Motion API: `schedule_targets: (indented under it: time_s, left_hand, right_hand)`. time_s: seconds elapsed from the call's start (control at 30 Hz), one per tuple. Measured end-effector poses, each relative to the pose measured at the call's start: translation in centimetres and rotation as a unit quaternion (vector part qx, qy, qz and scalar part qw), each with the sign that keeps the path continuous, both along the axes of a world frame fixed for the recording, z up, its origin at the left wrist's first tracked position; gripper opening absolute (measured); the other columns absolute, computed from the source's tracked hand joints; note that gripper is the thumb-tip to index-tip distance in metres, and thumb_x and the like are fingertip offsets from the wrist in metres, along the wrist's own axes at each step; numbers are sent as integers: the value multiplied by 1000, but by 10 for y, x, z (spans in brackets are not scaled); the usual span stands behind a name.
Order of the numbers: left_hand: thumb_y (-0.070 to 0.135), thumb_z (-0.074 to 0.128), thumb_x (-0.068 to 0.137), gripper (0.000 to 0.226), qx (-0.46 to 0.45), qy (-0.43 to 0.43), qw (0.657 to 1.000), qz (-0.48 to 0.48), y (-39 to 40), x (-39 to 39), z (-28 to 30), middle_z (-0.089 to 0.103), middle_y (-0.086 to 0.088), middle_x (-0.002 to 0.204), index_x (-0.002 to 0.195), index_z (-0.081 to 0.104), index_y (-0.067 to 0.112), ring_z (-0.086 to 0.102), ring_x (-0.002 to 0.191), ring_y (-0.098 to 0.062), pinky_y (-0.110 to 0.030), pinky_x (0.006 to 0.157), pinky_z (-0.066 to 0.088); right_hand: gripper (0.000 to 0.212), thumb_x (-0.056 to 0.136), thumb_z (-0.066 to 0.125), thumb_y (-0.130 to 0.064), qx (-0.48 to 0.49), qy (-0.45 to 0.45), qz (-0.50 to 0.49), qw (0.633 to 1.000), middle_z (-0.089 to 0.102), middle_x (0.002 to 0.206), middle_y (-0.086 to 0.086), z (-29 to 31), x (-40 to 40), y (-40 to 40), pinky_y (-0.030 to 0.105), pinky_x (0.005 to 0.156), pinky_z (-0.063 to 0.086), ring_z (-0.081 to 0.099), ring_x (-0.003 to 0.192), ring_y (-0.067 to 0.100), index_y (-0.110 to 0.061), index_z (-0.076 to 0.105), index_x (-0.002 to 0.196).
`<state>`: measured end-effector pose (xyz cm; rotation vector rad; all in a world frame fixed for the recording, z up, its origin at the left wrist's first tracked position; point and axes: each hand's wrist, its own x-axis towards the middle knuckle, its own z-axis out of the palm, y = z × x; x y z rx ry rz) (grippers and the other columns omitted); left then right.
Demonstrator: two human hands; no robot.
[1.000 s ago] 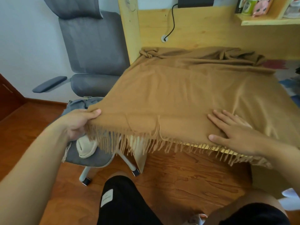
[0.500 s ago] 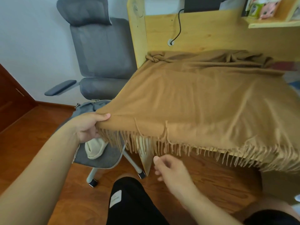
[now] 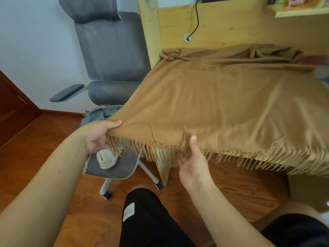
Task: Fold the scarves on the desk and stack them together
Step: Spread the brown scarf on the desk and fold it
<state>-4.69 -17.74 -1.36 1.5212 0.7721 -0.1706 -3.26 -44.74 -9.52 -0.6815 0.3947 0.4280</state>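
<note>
A large tan scarf (image 3: pixel 222 104) with a fringed near edge lies spread over the wooden desk (image 3: pixel 231 27), its far end bunched against the back panel. My left hand (image 3: pixel 97 135) grips the scarf's near left corner, thumb on top, holding it out past the desk's edge. My right hand (image 3: pixel 193 157) pinches the fringed edge near its middle from below, thumb on the cloth. A grey scarf (image 3: pixel 99 115) and a rolled cream scarf (image 3: pixel 106 160) lie on the chair seat at the left.
A grey office chair (image 3: pixel 110 50) stands left of the desk, against the white wall. A black cable (image 3: pixel 195 20) runs down the desk's back panel. A shelf (image 3: pixel 300 10) sits at the upper right. My legs in black shorts (image 3: pixel 147 220) are below, over wooden floor.
My right hand left the top of the scarf, dropped below the desk edge, then rose and took hold of the fringed edge. My left hand kept its grip on the corner.
</note>
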Motion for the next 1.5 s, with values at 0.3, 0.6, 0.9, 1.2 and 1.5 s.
schedule_targets:
  time_s: [0.3,0.6,0.9,1.2,1.5]
  left_hand:
    - [22,71,94,43,31,26,999,-8,7,-5,-12,72,-13,123,132,61,4,67,103,-25,-38,85,52]
    - [-1,66,89,45,-40,-24,999,8,15,-6,-14,68,-21,128,133,58,-9,71,102,-24,-36,90,58]
    - [2,65,93,37,-25,-20,999,17,15,-8,-18,71,-16,125,130,63,-1,70,105,-22,-33,82,57]
    - [23,60,102,29,-40,24,999,27,6,-14,-18,70,-5,122,130,62,16,65,107,-23,-42,87,53]
    - [19,57,102,42,344,-140,921,122,-34,-3,-24,65,-4,113,143,46,23,54,70,-8,-34,67,42]
  right_hand:
    - [25,92,73,-19,-140,23,-7,990,78,103,6,4,0,-6,36,85,58,75,93,20,-2,65,109]
    - [10,94,61,10,-122,28,-19,992,74,104,16,8,8,-13,41,95,57,75,93,25,7,64,103]
    - [18,94,61,10,-85,5,-33,996,77,98,6,7,2,-13,39,93,58,76,91,20,-3,64,105]
    - [43,92,72,-9,-40,27,-20,999,72,123,4,-5,-1,-18,48,101,53,69,112,23,-16,59,133]
    - [34,95,68,-9,-44,23,-30,998,74,116,9,5,-2,-15,41,89,58,73,103,23,-6,57,128]
